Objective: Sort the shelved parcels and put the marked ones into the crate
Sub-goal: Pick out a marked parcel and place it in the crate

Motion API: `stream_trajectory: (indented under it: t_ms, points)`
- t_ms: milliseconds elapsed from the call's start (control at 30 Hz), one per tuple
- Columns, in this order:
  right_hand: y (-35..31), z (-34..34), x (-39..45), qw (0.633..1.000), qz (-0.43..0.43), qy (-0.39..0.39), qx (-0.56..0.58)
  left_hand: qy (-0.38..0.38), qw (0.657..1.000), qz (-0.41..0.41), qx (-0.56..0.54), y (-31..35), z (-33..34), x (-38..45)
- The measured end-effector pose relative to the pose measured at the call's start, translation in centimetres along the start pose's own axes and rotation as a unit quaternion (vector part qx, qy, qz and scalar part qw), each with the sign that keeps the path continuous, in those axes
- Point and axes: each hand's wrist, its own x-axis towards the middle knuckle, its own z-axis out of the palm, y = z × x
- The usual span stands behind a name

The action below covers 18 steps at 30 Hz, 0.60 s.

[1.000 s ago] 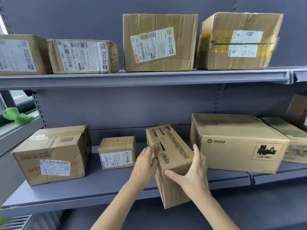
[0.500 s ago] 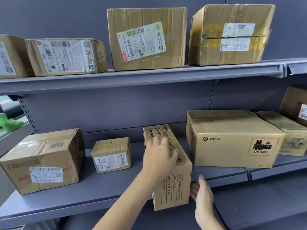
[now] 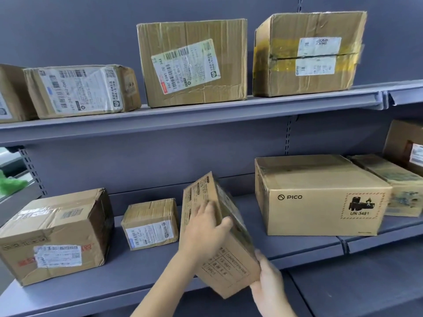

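We have tipped the long printed parcel (image 3: pixel 219 234) off its base; half a second ago it stood square at the near edge of the lower shelf (image 3: pixel 309 252). Our left hand (image 3: pixel 206 232) clasps its upper face, and our right hand (image 3: pixel 270 287) cradles the near lower corner. In our judgement, we are turning it to check for a mark. No crate is in view.

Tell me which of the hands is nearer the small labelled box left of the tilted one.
Left. The left hand lies on the tilted box's upper face, just right of the small box. The right hand holds the tilted box's lower right corner, farther off.
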Motion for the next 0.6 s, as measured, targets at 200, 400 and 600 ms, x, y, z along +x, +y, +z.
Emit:
stream_trajectory:
  t_ms: [200, 400, 600]
  points:
    - [-1.5, 0.1, -0.4, 0.963, -0.210, -0.021, -0.170, 0.002, 0.950, -0.058, -0.307, -3.8, 0.3, -2.8]
    - [-1.0, -0.3, -1.9, 0.935, -0.256, -0.050, -0.241, 0.043, 0.915, -0.110, -0.385, -5.9, 2.6, -4.9]
    - [0.9, -0.8, -2.4, 0.924, -0.261, -0.026, -0.278, 0.049, 0.895, -0.145, -0.419, -7.6, 3.4, -5.1]
